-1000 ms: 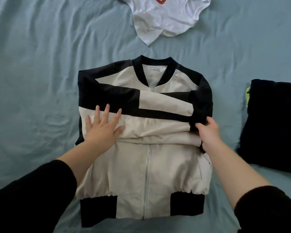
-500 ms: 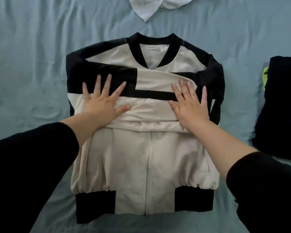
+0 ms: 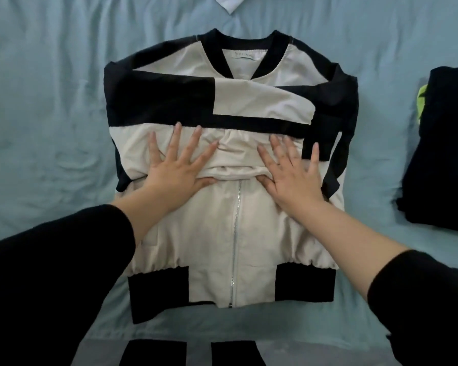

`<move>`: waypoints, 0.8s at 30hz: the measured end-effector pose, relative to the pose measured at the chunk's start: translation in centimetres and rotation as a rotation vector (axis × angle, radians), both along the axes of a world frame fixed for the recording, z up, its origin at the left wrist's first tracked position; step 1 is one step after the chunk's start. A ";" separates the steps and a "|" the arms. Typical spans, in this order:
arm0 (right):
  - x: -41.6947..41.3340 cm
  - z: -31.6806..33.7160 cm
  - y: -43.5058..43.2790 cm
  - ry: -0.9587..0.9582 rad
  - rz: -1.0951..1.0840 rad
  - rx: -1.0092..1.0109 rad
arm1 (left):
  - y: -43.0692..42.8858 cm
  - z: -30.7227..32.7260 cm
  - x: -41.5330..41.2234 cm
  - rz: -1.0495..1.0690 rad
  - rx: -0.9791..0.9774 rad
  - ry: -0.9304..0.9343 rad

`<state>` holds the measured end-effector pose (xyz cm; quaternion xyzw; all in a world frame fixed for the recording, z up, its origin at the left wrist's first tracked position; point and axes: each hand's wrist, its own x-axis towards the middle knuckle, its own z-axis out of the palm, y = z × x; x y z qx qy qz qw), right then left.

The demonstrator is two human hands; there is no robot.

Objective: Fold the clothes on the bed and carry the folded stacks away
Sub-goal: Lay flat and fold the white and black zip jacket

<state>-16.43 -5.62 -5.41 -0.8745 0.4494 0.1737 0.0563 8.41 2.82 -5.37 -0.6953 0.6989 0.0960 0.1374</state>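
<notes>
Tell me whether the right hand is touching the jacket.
Touching. The head view shows the right hand lying flat with its fingers spread, palm down on the jacket, and no gap shows between them.

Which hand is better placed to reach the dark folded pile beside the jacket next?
Probably the right hand: it presses the jacket on the side nearer the dark folded pile; the left hand lies farther away.

A bedroom in a home: a bed (image 3: 50,101) under a creased pale-blue sheet (image 3: 386,35) fills the view, with clothes laid on it (a cream-and-black zip jacket (image 3: 249,107) in the middle, a white garment (image 3: 229,2) at the far edge, a dark folded stack (image 3: 447,154) at the right).
</notes>
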 end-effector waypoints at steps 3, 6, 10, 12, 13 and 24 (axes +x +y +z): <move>-1.0 1.4 4.4 -0.123 0.035 0.020 | 3.8 1.5 -1.5 -0.046 -0.049 0.100; -3.0 1.2 8.8 -0.119 0.174 0.067 | 8.9 1.3 -2.8 -0.139 0.039 0.103; -4.3 -1.0 8.4 -0.017 0.108 0.132 | 8.9 -1.2 -1.6 -0.038 0.239 0.113; -3.7 -1.3 7.9 0.007 0.083 0.119 | 7.4 -1.7 -1.4 -0.023 0.250 0.100; -3.5 -1.2 7.9 0.025 0.078 0.121 | 7.0 -1.6 -1.4 -0.031 0.250 0.084; -9.8 3.3 18.5 -0.054 0.392 0.187 | 19.6 3.1 -7.8 -0.270 0.131 0.192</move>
